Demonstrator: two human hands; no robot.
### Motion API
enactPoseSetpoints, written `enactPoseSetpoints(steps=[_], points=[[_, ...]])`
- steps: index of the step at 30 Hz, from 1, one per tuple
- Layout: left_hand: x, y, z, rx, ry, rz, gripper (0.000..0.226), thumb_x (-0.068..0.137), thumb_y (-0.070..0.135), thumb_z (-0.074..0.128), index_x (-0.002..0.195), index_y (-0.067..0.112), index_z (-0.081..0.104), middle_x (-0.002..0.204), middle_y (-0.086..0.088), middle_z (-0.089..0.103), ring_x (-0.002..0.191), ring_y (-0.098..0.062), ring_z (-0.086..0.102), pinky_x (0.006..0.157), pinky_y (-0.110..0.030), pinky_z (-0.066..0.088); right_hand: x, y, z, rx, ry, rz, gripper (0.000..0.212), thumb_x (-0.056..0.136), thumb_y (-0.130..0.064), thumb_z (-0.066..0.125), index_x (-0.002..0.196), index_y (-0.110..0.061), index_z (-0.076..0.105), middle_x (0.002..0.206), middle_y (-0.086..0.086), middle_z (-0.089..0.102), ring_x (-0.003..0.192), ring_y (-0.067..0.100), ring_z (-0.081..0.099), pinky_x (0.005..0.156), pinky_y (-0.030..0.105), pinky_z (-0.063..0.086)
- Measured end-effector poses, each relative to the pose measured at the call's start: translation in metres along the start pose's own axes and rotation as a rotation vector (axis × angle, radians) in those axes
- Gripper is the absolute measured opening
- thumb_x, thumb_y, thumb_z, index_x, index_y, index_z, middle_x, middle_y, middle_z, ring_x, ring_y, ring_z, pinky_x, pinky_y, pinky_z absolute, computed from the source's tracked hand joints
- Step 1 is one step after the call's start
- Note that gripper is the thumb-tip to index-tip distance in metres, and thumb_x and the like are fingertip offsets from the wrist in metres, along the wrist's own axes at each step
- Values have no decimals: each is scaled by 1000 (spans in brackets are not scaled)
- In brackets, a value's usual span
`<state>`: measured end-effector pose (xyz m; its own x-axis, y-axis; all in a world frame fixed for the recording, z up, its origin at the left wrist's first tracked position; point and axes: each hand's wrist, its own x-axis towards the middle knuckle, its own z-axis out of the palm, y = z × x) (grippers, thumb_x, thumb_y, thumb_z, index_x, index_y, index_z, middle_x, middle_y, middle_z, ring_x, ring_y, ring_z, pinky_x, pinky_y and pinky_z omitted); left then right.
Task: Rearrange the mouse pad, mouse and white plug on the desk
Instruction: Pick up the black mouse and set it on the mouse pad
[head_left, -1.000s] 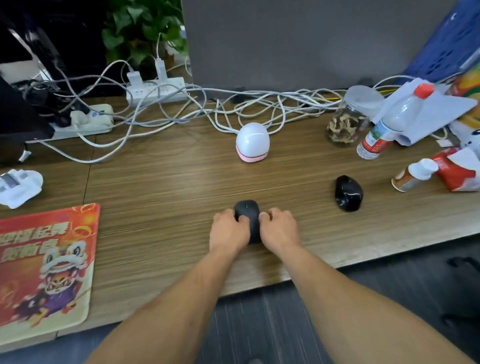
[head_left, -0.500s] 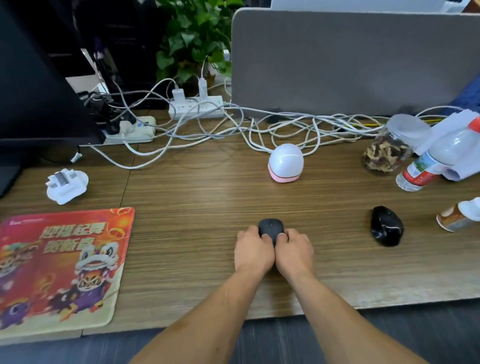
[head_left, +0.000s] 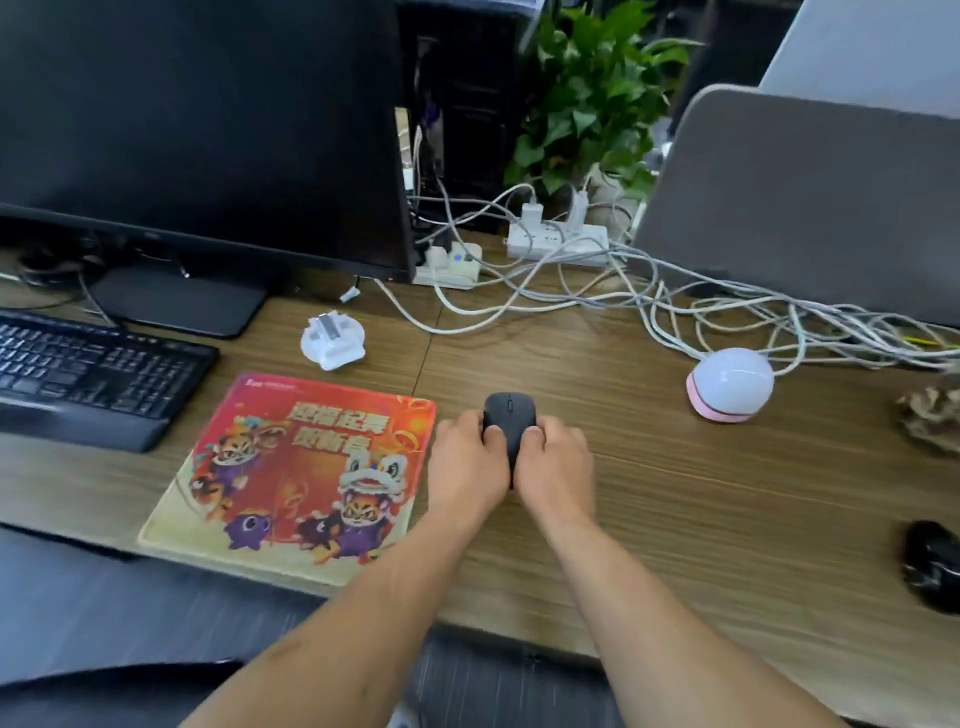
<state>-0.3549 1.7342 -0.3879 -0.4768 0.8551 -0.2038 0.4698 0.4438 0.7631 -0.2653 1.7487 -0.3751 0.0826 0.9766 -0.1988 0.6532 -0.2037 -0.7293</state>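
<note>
Woodgrain desk (head_left: 649, 493), rounded matte mouse (head_left: 510, 415).

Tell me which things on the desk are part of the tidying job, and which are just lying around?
Part of the job:
- matte black mouse, held between left hand and right hand
- mouse pad
- white plug

Just lying around:
- keyboard
- monitor
- round white-and-pink gadget
- tangled cables
- power strip
- plant
- glossy black mouse

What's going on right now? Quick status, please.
Left hand and right hand both grip the mouse. Mouse pad just left. White plug untouched.
</note>
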Motion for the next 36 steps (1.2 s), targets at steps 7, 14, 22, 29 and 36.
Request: enactPoseSetpoints(steps=[7, 14, 22, 29, 36], points=[[27, -65, -85, -24, 117, -91, 15, 90, 23, 44, 81, 16, 54, 97, -15, 67, 87, -32, 59, 66, -35, 34, -24, -65, 83, 26, -146, -81, 35, 99, -21, 40, 118, -7, 66, 122, 18, 59, 116, 34, 53, 91, 36, 37], [49, -124, -134, -23, 180, -162, 15, 90, 22, 44, 75, 20, 46, 97, -16, 64, 85, -31, 57, 67, -37, 35, -40, -98, 153, -42, -266, -102, 38, 99, -27, 37, 119, -11, 65, 125, 16, 59, 116, 34, 55, 94, 40, 39], [68, -166, -155, 3, 151, -217, 15, 91, 25, 44, 84, 19, 56, 105, -9, 61, 88, -26, 54, 72, -36, 37, -44, -109, 204, -49, -356, -41, 44, 99, -30, 37, 131, -10, 60, 138, 16, 54, 126, 33, 48, 100, 40, 37], [85, -178, -150, 37, 72, -224, 17, 92, 29, 44, 84, 19, 55, 113, -11, 60, 100, -30, 57, 75, -36, 40, -30, -102, 220, -141, -384, -23, 42, 98, -29, 36, 121, -4, 60, 129, 18, 58, 118, 34, 53, 90, 40, 39], [87, -182, -145, 140, 51, -221, 25, 93, 35, 44, 88, 14, 56, 117, -10, 58, 100, -32, 59, 76, -37, 43, -27, -94, 231, -215, -424, 4, 49, 97, -36, 27, 117, -8, 62, 126, 14, 59, 112, 31, 52, 83, 37, 33]])
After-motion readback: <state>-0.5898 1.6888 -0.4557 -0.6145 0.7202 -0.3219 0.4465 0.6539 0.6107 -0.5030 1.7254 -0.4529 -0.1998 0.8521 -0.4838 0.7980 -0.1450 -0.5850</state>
